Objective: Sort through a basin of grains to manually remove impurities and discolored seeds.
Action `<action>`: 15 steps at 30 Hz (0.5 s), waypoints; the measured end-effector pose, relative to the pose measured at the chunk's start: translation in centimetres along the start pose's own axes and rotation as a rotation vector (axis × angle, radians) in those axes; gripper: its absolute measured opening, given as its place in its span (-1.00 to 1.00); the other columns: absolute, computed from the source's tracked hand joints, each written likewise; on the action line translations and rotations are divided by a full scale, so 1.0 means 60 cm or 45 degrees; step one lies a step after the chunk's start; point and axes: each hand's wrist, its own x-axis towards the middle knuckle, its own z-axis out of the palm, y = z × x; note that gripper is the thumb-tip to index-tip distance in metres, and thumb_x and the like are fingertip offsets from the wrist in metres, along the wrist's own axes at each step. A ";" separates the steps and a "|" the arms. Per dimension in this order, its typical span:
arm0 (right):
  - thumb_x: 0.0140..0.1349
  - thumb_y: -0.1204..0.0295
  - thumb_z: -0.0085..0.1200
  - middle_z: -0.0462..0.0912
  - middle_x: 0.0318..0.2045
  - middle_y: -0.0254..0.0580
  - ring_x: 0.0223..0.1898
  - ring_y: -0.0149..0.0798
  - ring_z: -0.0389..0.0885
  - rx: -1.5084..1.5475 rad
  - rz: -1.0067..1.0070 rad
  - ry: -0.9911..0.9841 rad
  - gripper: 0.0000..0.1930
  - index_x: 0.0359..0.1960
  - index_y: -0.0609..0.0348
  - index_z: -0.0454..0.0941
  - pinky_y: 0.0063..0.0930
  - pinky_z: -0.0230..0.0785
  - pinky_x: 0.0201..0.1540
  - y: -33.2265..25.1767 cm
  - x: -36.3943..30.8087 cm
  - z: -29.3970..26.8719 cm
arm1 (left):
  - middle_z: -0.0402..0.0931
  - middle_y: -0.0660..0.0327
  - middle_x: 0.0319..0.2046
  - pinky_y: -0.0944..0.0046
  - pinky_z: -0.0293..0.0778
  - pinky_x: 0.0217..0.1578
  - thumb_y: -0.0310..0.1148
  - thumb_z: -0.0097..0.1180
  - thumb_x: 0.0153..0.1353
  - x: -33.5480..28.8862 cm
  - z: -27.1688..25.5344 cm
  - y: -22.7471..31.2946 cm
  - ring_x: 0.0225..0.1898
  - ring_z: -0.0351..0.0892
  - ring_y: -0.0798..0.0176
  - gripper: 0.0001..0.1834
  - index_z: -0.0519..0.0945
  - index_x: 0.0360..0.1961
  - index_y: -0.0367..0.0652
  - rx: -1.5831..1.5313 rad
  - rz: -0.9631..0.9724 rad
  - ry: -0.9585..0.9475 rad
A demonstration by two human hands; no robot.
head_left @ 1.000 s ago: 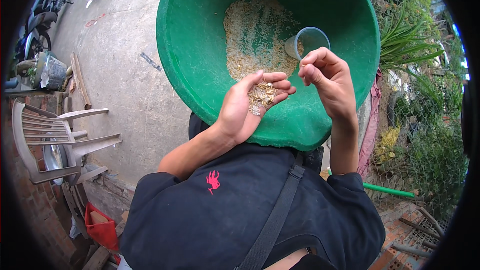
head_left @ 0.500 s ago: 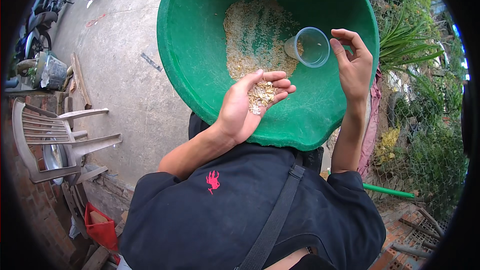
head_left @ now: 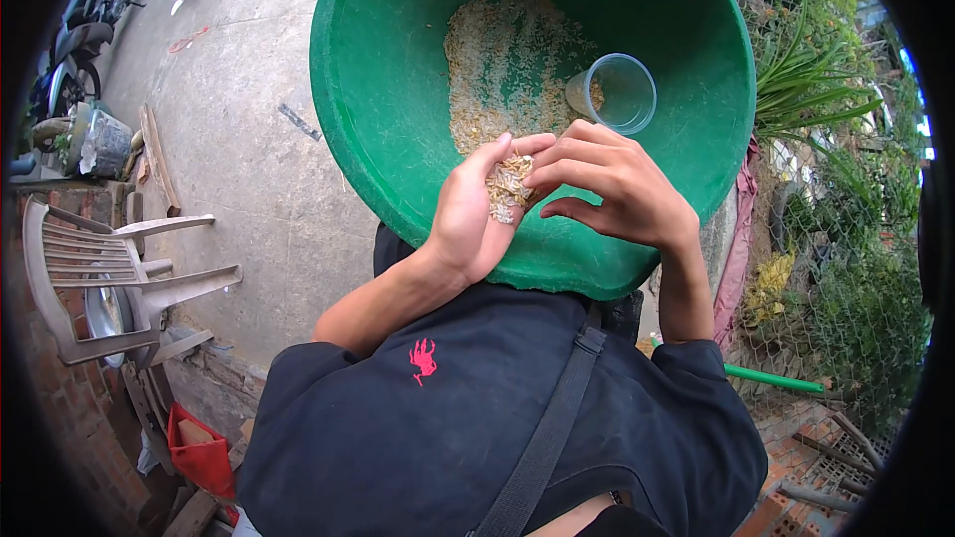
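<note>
My left hand (head_left: pixel 466 214) is cupped palm up over the near side of a large green tub (head_left: pixel 637 194), holding a small heap of mixed white and yellow-brown rice grains (head_left: pixel 507 184). Over that heap, my right hand (head_left: pixel 622 184) is bent palm down, fingertips at the grains and thumb apart from the fingers. Nothing can be made out between them. A spread layer of similar grain (head_left: pixel 497 60) covers part of the tub's bottom. Beside it a clear plastic cup (head_left: pixel 625 94) lies tilted, with some grain inside, just beyond my right hand.
To the left stand a plastic chair (head_left: pixel 95 264), a bucket (head_left: pixel 104 144) and a motorbike (head_left: pixel 75 50) on concrete. A wooden plank (head_left: pixel 159 159) lies by the bucket. Wire fence and plants (head_left: pixel 826 99) line the right, with a green pole (head_left: pixel 776 378) below.
My right hand has moved left and toward me from beside the cup to the grains in my left palm. My left hand stays nearly in place.
</note>
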 end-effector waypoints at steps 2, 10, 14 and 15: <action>-0.08 0.46 0.39 0.64 -0.25 -0.35 -0.22 -0.15 0.57 -0.049 -0.013 0.006 -0.67 -0.21 0.07 0.65 -0.28 0.48 -0.17 -0.001 -0.001 0.006 | 0.55 0.24 -0.13 0.33 0.35 -0.06 -0.16 -0.30 0.49 0.000 -0.004 -0.002 -0.12 0.48 0.37 -0.53 0.52 0.11 -0.26 0.001 -0.008 -0.003; 0.04 0.40 0.29 0.64 -0.11 -0.41 -0.19 -0.23 0.55 -0.179 0.018 -0.060 -0.82 -0.31 0.02 0.60 -0.34 0.45 -0.16 0.001 -0.003 0.009 | 0.51 0.25 -0.16 0.35 0.33 -0.09 -0.17 -0.29 0.48 0.001 -0.004 -0.004 -0.15 0.42 0.38 -0.54 0.51 0.12 -0.27 -0.003 -0.019 0.024; 0.05 0.40 0.27 0.65 -0.13 -0.42 -0.21 -0.24 0.55 -0.200 0.018 -0.047 -0.86 -0.33 0.02 0.60 -0.35 0.45 -0.18 0.003 -0.008 0.014 | 0.60 0.18 -0.15 0.27 0.47 -0.11 -0.24 -0.27 0.49 -0.001 -0.004 -0.003 -0.17 0.57 0.32 -0.59 0.52 0.05 -0.29 -0.083 -0.015 -0.020; 0.06 0.41 0.26 0.65 -0.13 -0.42 -0.22 -0.24 0.55 -0.221 0.015 -0.043 -0.87 -0.34 0.02 0.60 -0.35 0.45 -0.19 0.002 -0.008 0.014 | 0.60 0.18 -0.15 0.26 0.48 -0.09 -0.24 -0.27 0.49 0.000 -0.005 -0.004 -0.17 0.58 0.32 -0.60 0.52 0.05 -0.29 -0.091 -0.004 -0.028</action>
